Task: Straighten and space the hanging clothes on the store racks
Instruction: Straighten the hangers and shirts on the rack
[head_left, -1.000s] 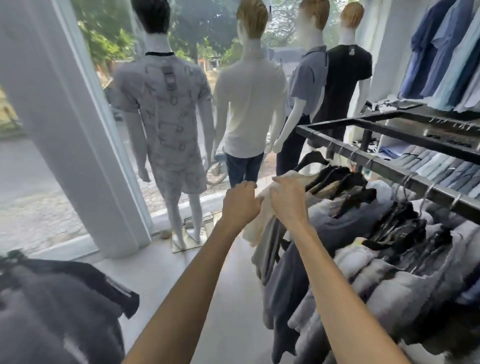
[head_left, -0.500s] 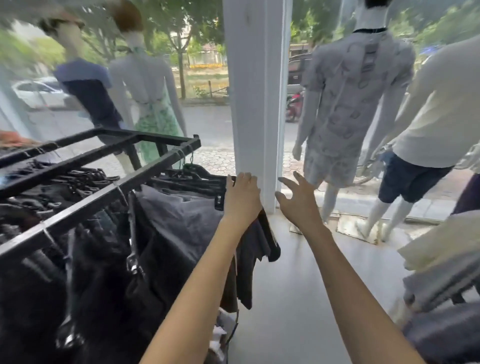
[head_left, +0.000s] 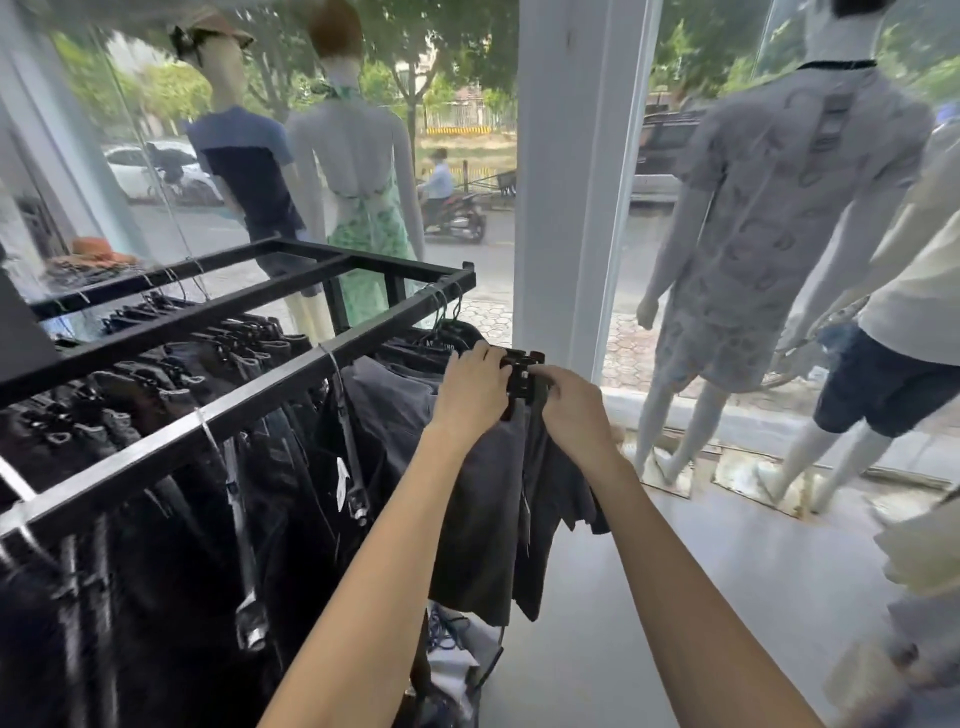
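Progress judged early: at the window end of the black rack (head_left: 260, 391), left hand (head_left: 470, 389) curls its fingers over, and right hand (head_left: 571, 405) pinches, the clip hanger (head_left: 523, 371) of the outermost grey shorts (head_left: 483, 493); dark garments (head_left: 171, 519) further along this rack hang bunched, unspaced.

Both arms outstretched, L hand (head_left: 471, 388) curled gripping, R hand (head_left: 570, 410) prob. pinching, close together

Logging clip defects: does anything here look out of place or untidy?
Yes: a loose blue-and-white heap lies on the floor under the rack end, below the grey garment whose hanger the left hand and right hand hold.
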